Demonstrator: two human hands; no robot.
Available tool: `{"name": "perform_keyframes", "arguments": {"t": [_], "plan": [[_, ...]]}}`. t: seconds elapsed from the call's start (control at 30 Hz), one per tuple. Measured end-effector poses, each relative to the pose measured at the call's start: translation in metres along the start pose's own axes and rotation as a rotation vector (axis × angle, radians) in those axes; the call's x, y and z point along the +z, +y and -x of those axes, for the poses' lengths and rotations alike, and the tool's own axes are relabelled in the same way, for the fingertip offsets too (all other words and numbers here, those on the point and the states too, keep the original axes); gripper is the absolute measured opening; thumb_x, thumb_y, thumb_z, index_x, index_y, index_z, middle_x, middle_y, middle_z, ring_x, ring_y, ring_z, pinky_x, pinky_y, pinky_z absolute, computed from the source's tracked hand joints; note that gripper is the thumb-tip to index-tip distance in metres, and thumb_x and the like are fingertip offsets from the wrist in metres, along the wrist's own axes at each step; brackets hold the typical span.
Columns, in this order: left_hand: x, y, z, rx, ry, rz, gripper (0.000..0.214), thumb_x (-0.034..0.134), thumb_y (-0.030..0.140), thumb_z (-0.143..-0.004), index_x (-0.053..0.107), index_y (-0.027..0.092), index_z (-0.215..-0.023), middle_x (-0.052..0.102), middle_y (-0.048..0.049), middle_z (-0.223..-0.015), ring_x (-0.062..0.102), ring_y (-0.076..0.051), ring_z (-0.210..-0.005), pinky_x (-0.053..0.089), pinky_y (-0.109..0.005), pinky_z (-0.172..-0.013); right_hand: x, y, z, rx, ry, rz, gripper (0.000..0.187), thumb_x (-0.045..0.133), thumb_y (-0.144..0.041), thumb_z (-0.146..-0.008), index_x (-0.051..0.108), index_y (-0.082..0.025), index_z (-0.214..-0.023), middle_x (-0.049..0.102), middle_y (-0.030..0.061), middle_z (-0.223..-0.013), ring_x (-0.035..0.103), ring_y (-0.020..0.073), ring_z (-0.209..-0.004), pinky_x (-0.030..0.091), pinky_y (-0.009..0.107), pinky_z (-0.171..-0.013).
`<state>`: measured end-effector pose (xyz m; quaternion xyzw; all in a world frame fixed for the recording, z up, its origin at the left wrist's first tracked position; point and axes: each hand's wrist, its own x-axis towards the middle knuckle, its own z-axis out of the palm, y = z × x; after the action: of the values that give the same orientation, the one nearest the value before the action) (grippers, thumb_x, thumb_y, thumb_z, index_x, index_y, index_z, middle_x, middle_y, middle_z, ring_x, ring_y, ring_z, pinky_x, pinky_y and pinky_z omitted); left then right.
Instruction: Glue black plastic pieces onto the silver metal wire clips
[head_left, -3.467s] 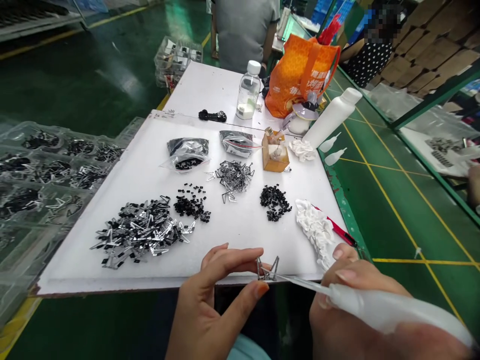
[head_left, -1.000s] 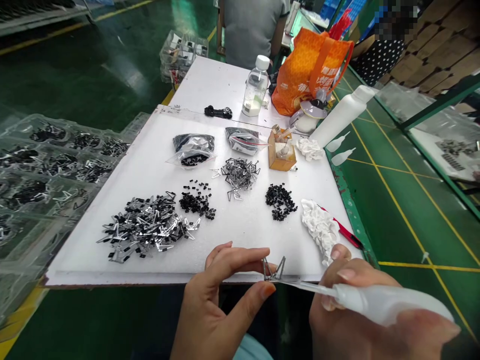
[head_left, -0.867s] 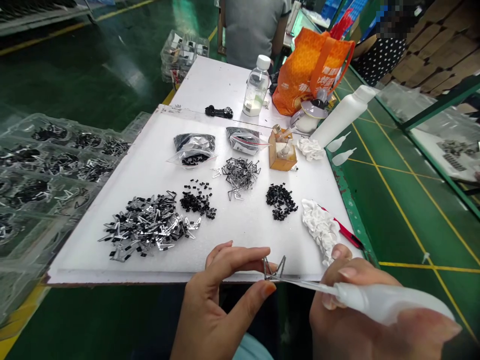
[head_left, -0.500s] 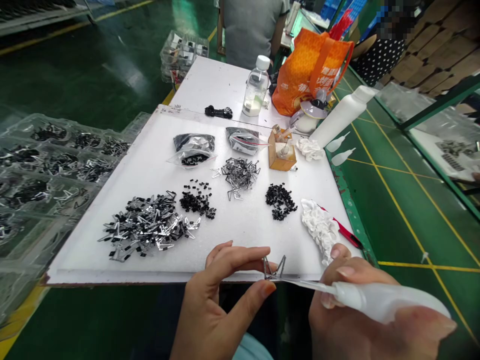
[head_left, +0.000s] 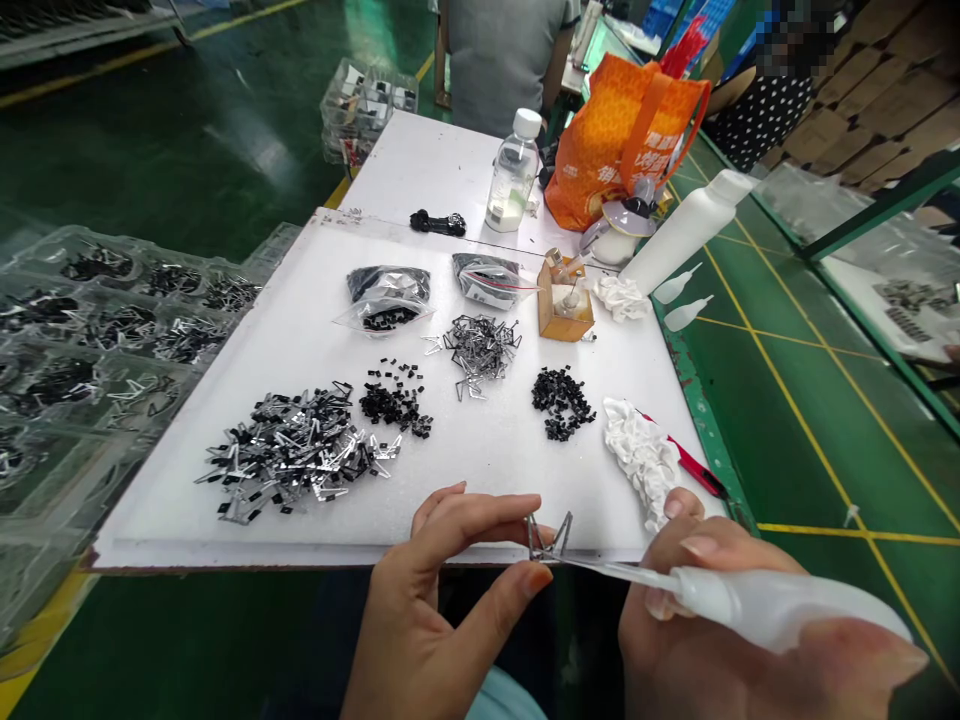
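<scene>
My left hand [head_left: 442,590] pinches a small bent metal clip [head_left: 547,540] between thumb and forefinger, just over the near edge of the white foam board [head_left: 285,340]. My right hand [head_left: 735,640] is wrapped round a white squeeze applicator [head_left: 772,605]. Its long thin nozzle reaches left and touches the base of the clip. On the board lie a large heap of metal clips with black parts [head_left: 292,455], a smaller heap of bare clips [head_left: 476,350] and two piles of small black pieces [head_left: 394,400] [head_left: 561,400].
Crumpled white tissue [head_left: 641,455], a red-handled tool [head_left: 694,470], a small cardboard box [head_left: 564,305], two plastic bags [head_left: 386,300], a water bottle [head_left: 511,175], a white bottle [head_left: 686,230] and an orange bag [head_left: 622,135]. Clear trays of parts [head_left: 97,330] stand left. Two people are beyond the table.
Between 3.5 s and 1 s ago the view shifted slightly. Both hands hold the same pose, nozzle tip still at the clip.
</scene>
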<state>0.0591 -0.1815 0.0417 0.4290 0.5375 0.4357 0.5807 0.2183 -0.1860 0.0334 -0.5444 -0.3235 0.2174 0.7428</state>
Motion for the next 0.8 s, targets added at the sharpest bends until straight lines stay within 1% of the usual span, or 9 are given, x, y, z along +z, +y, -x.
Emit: {"name": "perform_keyframes", "arguments": {"t": [0.07, 0.13, 0.2, 0.23, 0.33, 0.43, 0.53, 0.67, 0.8], "plan": [[0.0, 0.0, 0.0, -0.001, -0.002, -0.002, 0.023, 0.083, 0.031, -0.084, 0.082, 0.043, -0.104, 0.086, 0.0078, -0.092, 0.078, -0.024, -0.107, 0.02, -0.051, -0.133, -0.001, -0.001, -0.002, 0.023, 0.012, -0.004, 0.05, 0.07, -0.074, -0.084, 0.077, -0.026, -0.07, 0.052, -0.0073, -0.051, 0.055, 0.0138, -0.058, 0.05, 0.031, -0.102], [-0.001, 0.001, 0.0, -0.003, 0.002, 0.002, 0.023, 0.083, 0.032, -0.084, 0.082, 0.044, -0.104, 0.086, 0.0082, -0.091, 0.078, -0.024, -0.106, 0.02, -0.051, -0.133, -0.008, 0.004, -0.006, -0.075, 0.02, -0.043, 0.057, 0.062, -0.077, -0.088, 0.078, -0.025, -0.072, 0.056, -0.0052, -0.054, 0.059, 0.0147, -0.062, 0.053, 0.03, -0.094], [-0.001, 0.0, -0.002, -0.01, 0.002, 0.012, 0.023, 0.083, 0.032, -0.085, 0.082, 0.044, -0.104, 0.086, 0.0087, -0.092, 0.079, -0.022, -0.102, 0.022, -0.05, -0.132, -0.018, 0.012, -0.012, -0.174, 0.012, -0.071, 0.064, 0.05, -0.077, -0.093, 0.079, -0.022, -0.076, 0.058, -0.0028, -0.056, 0.062, 0.0162, -0.065, 0.054, 0.032, -0.088], [-0.001, 0.0, -0.002, -0.015, 0.005, 0.018, 0.022, 0.083, 0.032, -0.085, 0.082, 0.044, -0.104, 0.086, 0.0087, -0.093, 0.08, -0.021, -0.099, 0.023, -0.049, -0.132, -0.023, 0.015, -0.015, -0.205, 0.005, -0.078, 0.066, 0.046, -0.076, -0.095, 0.079, -0.022, -0.076, 0.058, -0.0021, -0.056, 0.063, 0.0168, -0.065, 0.054, 0.033, -0.088], [-0.002, -0.002, -0.002, -0.026, 0.017, 0.025, 0.022, 0.083, 0.033, -0.085, 0.082, 0.042, -0.105, 0.086, 0.0074, -0.095, 0.08, -0.02, -0.097, 0.027, -0.048, -0.131, -0.029, 0.022, -0.023, -0.232, -0.028, -0.064, 0.067, 0.041, -0.071, -0.099, 0.078, -0.021, -0.075, 0.058, -0.0011, -0.056, 0.064, 0.0186, -0.067, 0.054, 0.038, -0.091], [-0.003, -0.003, 0.0, -0.017, 0.025, 0.018, 0.022, 0.084, 0.033, -0.085, 0.082, 0.042, -0.105, 0.087, 0.0069, -0.095, 0.081, -0.02, -0.097, 0.031, -0.046, -0.13, -0.027, 0.023, -0.024, -0.296, 0.014, -0.06, 0.069, 0.036, -0.069, -0.101, 0.079, -0.021, -0.075, 0.056, -0.0014, -0.053, 0.064, 0.0198, -0.067, 0.053, 0.041, -0.093], [-0.003, -0.003, 0.0, 0.005, 0.03, 0.007, 0.023, 0.084, 0.032, -0.085, 0.082, 0.042, -0.105, 0.087, 0.0077, -0.098, 0.081, -0.018, -0.093, 0.034, -0.044, -0.129, -0.025, 0.024, -0.021, -0.291, 0.029, -0.058, 0.071, 0.034, -0.07, -0.101, 0.08, -0.022, -0.078, 0.056, -0.0018, -0.053, 0.065, 0.0204, -0.068, 0.052, 0.043, -0.095], [-0.003, -0.002, -0.002, 0.018, 0.043, -0.015, 0.022, 0.084, 0.033, -0.084, 0.083, 0.041, -0.104, 0.087, 0.0065, -0.098, 0.081, -0.019, -0.091, 0.037, -0.044, -0.127, -0.028, 0.024, -0.019, -0.229, -0.021, -0.042, 0.072, 0.038, -0.078, -0.097, 0.08, -0.023, -0.076, 0.059, -0.0012, -0.055, 0.066, 0.0207, -0.071, 0.051, 0.042, -0.097], [-0.003, -0.002, -0.002, 0.027, 0.054, -0.027, 0.024, 0.084, 0.03, -0.084, 0.082, 0.042, -0.104, 0.086, 0.0072, -0.1, 0.081, -0.018, -0.091, 0.037, -0.043, -0.127, -0.027, 0.023, -0.021, -0.264, -0.038, -0.052, 0.075, 0.033, -0.078, -0.097, 0.08, -0.023, -0.076, 0.057, -0.0019, -0.052, 0.063, 0.0193, -0.065, 0.05, 0.041, -0.097]]}}
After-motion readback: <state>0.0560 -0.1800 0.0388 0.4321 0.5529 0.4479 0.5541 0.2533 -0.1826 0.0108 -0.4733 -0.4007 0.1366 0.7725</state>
